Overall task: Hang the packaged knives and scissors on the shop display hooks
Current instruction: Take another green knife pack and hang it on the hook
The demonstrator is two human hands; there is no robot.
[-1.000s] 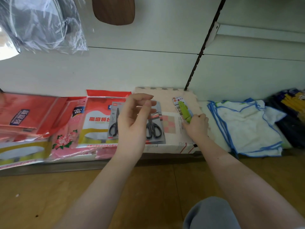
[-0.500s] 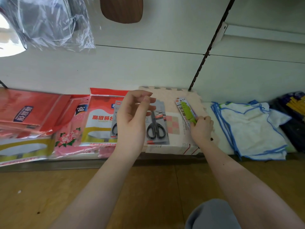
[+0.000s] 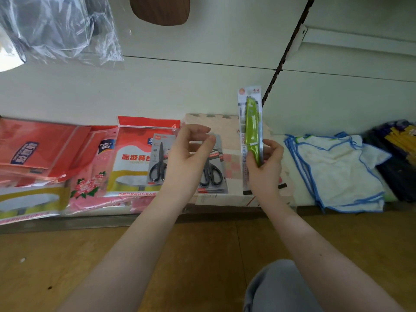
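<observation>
My right hand (image 3: 264,168) grips a packaged green knife (image 3: 251,129) by its lower end and holds it upright in front of the white wall panel. My left hand (image 3: 188,159) hovers with fingers loosely curled and apart, holding nothing, over packaged black scissors. One scissors pack (image 3: 159,161) lies on the low shelf left of that hand, another scissors pack (image 3: 212,174) lies partly hidden under it. No display hook shows in this view.
Red and pink tablecloth packs (image 3: 126,158) fill the shelf's left side. White cloths with blue edging (image 3: 337,172) lie to the right, dark bundles (image 3: 398,154) beyond. A black slotted rail (image 3: 286,50) runs up the wall. Clear plastic bags (image 3: 58,28) hang top left. A wooden floor (image 3: 67,266) lies below.
My right hand has lifted the green knife pack off the shelf and turned it upright. My left hand stayed hovering over the scissors.
</observation>
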